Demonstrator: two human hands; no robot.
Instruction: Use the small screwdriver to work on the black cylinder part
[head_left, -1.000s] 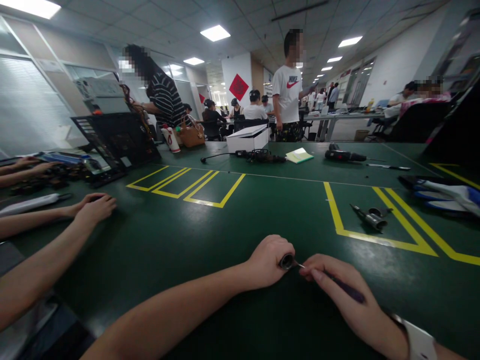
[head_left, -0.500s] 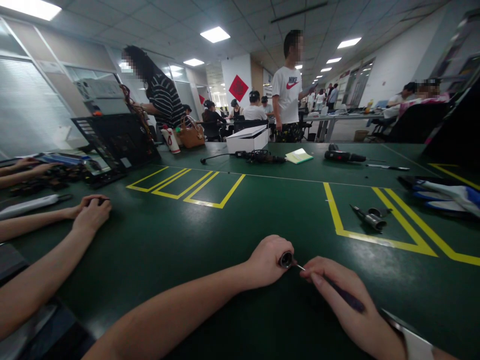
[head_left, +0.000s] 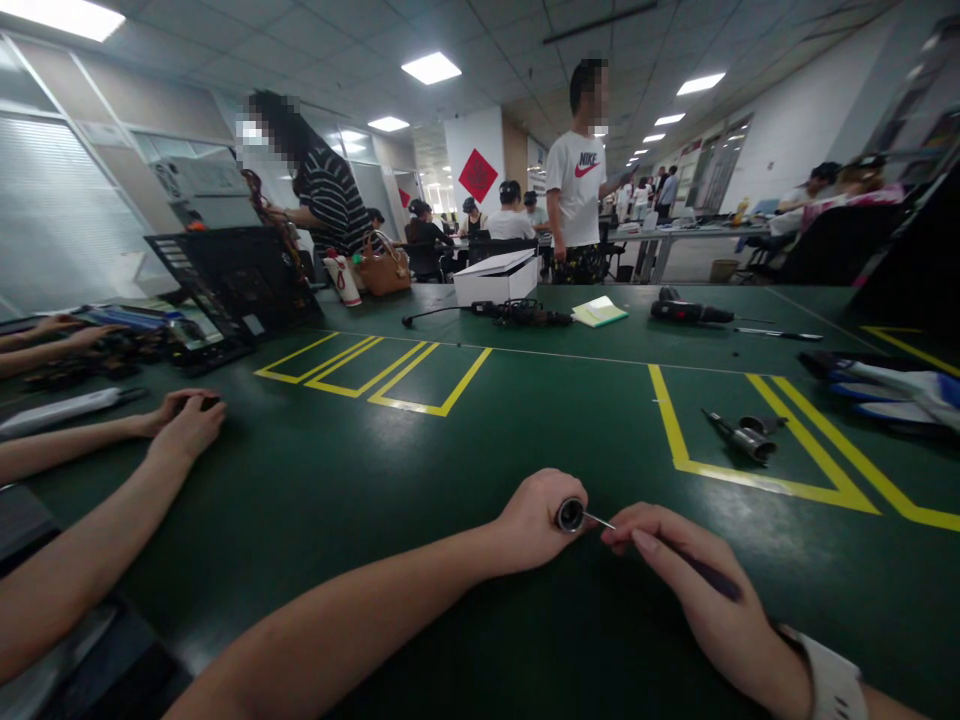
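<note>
Here, at the near middle, clenched around a round metal-rimmed part [head_left: 570, 515] with the left hand [head_left: 536, 525], open end facing the camera, over the green table [head_left: 337, 500]. Just to the right, pinching a slim tool [head_left: 711, 575] in the narrow grip of the right hand [head_left: 686, 560], dark handle lying along the palm, thin shaft pointing left at the rim of the part; cannot tell whether touching it or passing just beside. On the right wrist, a white watch band [head_left: 832, 680].

Farther off to the right, inside yellow tape [head_left: 780, 484], loose metal pieces [head_left: 752, 440] lying close together; at the far right edge, a heap of blue and white items [head_left: 900, 390]. To the left, a co-worker's hands [head_left: 184, 420] drawn together around something small and dark, too hidden to name, near a white elongated device [head_left: 67, 410].

Along the far side, from left to right: a brown handbag [head_left: 386, 272], a white box [head_left: 495, 285], a black cable bundle [head_left: 525, 313] in front of the box, a pale green pad [head_left: 600, 312] and a black power tool [head_left: 690, 312]. Beyond, a standing person in a white T-shirt [head_left: 576, 190].
</note>
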